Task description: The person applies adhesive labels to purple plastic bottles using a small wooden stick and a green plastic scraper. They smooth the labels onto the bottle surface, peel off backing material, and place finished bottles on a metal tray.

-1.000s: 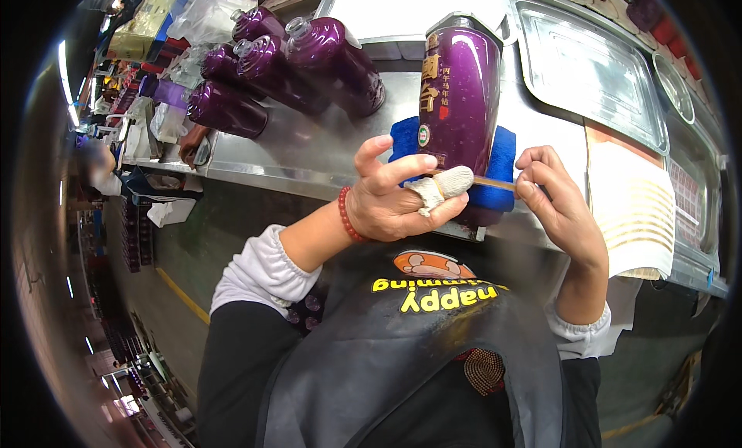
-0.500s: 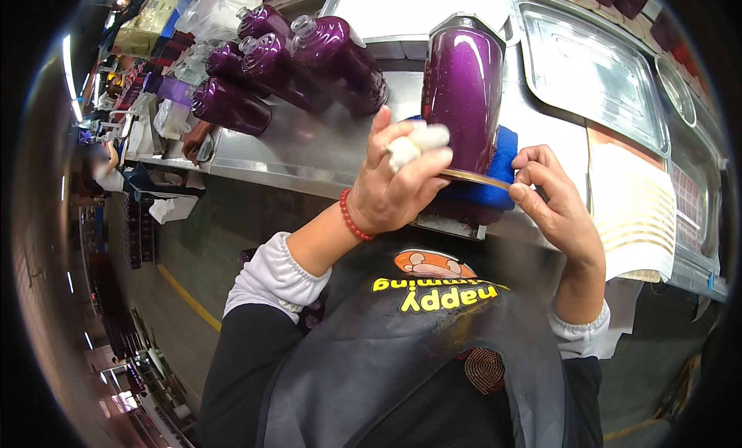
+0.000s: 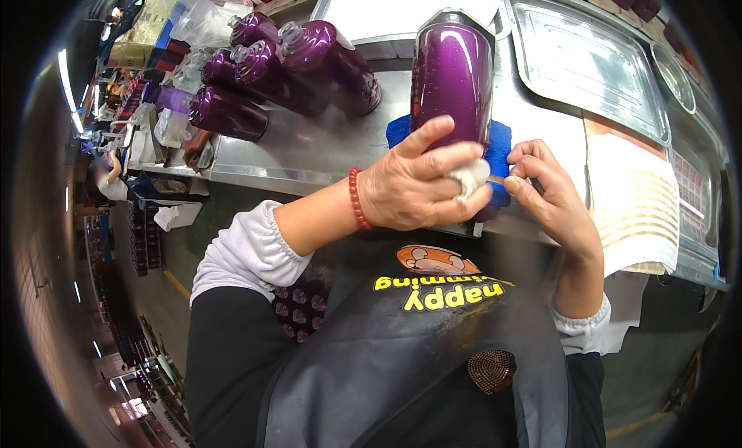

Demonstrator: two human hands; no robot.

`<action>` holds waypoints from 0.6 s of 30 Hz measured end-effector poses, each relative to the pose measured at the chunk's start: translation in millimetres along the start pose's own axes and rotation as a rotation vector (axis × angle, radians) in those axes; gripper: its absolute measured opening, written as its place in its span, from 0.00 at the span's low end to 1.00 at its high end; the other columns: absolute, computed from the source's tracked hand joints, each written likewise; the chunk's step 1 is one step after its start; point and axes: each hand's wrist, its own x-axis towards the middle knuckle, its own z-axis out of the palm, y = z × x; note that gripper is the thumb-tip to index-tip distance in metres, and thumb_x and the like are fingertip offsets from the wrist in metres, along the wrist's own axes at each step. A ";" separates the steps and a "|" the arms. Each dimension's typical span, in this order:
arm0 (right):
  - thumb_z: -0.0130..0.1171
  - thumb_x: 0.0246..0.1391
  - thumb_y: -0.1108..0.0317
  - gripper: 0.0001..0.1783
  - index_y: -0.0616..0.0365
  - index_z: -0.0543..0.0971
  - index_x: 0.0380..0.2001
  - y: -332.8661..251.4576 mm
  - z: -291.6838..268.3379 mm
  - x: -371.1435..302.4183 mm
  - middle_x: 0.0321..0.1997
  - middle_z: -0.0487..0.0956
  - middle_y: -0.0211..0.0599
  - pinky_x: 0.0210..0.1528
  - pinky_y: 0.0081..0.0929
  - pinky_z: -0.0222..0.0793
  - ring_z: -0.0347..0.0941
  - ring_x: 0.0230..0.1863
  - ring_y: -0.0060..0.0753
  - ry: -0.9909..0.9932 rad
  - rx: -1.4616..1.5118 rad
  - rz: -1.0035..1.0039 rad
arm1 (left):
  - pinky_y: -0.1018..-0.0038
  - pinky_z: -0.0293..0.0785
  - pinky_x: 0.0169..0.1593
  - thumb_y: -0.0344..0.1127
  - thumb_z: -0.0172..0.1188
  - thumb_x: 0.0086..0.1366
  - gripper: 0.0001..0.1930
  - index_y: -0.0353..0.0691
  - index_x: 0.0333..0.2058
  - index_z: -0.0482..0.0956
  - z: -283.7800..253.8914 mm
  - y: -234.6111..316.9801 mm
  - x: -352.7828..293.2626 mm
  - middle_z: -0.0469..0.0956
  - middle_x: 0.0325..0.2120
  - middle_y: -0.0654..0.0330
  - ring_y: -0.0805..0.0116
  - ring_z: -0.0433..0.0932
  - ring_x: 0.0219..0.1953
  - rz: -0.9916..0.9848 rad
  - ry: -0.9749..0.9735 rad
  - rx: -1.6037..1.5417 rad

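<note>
A glossy purple bottle (image 3: 452, 77) lies on a blue cloth (image 3: 498, 143) in front of me, with its clear neck end away from me. My left hand (image 3: 421, 177) reaches across the bottle's near end. A white cloth wad (image 3: 470, 179) shows between its curled fingers, though how it is held there is partly hidden. My right hand (image 3: 553, 193), just right of the blue cloth, pinches the end of a thin gold strip (image 3: 495, 180) between thumb and forefinger. Most of the strip is hidden behind my left hand.
Several purple bottles (image 3: 332, 65) stand on the metal table (image 3: 294, 150) at the left. A white sheet with gold strips (image 3: 634, 208) lies at the right, below a clear-lidded metal tray (image 3: 591, 65). Farther left, a person (image 3: 112, 177) is at another station.
My left hand has moved right and turned, carrying the white cloth along the strip toward my right hand. The right hand keeps its pinch in nearly the same place.
</note>
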 end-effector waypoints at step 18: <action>0.63 0.59 0.69 0.10 0.64 0.75 0.31 -4.8 11.5 6.9 0.43 0.69 0.40 0.50 0.30 0.66 0.68 0.45 0.37 0.052 -0.054 -0.050 | 0.54 0.59 0.72 0.29 0.66 0.53 0.11 0.52 0.35 0.81 -17.7 5.0 -25.1 0.82 0.38 0.68 0.63 0.77 0.55 -0.064 0.037 -0.054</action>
